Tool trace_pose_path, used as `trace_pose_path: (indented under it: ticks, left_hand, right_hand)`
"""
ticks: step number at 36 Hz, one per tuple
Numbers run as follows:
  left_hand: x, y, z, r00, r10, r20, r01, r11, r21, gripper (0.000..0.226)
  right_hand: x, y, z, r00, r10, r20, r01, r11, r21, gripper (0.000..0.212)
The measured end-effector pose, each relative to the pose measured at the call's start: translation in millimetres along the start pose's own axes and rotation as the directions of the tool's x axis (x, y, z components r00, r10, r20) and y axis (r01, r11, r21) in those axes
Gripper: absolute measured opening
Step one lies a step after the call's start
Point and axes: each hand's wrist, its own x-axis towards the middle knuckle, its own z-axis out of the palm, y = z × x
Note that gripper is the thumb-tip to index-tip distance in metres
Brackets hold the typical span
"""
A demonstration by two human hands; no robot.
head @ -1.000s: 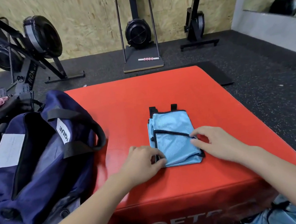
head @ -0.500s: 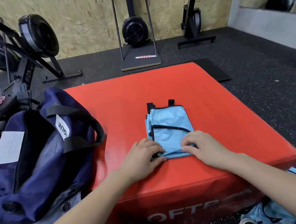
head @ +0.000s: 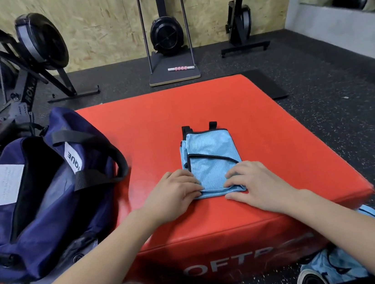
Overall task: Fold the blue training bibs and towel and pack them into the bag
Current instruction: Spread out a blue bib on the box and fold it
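Both hands, left hand and right hand, pinch the folded bib's near edge at frame centre, fingers curled, probably to fold it toward the far edge.

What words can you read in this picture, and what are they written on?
"OFT", cut off at both ends by the arms: front side of the red soft box.
"QUE", turned sideways, start hidden: white tag on the navy bag.
"ROK", partly legible: frame of the black exercise machine.
White patch on the bag: small print, too blurred to read.
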Motion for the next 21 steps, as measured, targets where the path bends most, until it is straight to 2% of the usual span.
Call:
trace_pose_path:
  ticks: [6, 9, 12, 14, 17, 18, 21]
  left_hand:
    - [3.9, 4.9, -4.8, 0.995, -0.057, 0.082, 0.066, 0.992, -0.111, 0.037]
    - [5.5, 5.1, -5.6, 0.993, -0.069, 0.099, 0.082, 0.988, -0.132, 0.046]
    - [5.8, 5.5, -6.1, 0.989, -0.087, 0.122, 0.102, 0.987, -0.128, 0.055]
    - [6.4, 7.0, -4.9, 0.990, -0.095, 0.108, 0.108, 0.987, -0.118, 0.047]
    - [7.3, 10.0, -2.9, 0.990, -0.139, 0.040, 0.143, 0.979, -0.145, 0.024]
    - [7.8, 11.8, -3.5, 0.987, -0.157, 0.025, 0.159, 0.973, -0.165, 0.019]
    - [9.4, 18.2, -7.3, 0.985, -0.170, -0.019, 0.162, 0.963, -0.216, 0.012]
  right_hand:
    - [5.8, -2.2, 4.5, 0.997, -0.048, -0.064, 0.050, 0.998, 0.026, 0.031]
    - [12.5, -1.7, 5.0, 0.998, -0.039, -0.046, 0.042, 0.998, 0.051, 0.020]
    - [17.6, 0.7, 1.1, 1.000, 0.021, -0.019, -0.017, 0.982, 0.186, 0.013]
    - [19.5, -0.6, -1.5, 0.997, 0.075, 0.000, -0.073, 0.962, 0.264, 0.009]
    - [19.0, -2.3, -1.0, 0.992, 0.126, -0.027, -0.113, 0.950, 0.290, 0.005]
    - [17.8, -2.3, 0.2, 0.991, 0.127, -0.050, -0.109, 0.956, 0.273, 0.009]
    - [12.4, -2.7, -2.0, 0.989, 0.149, -0.022, -0.140, 0.964, 0.227, 0.044]
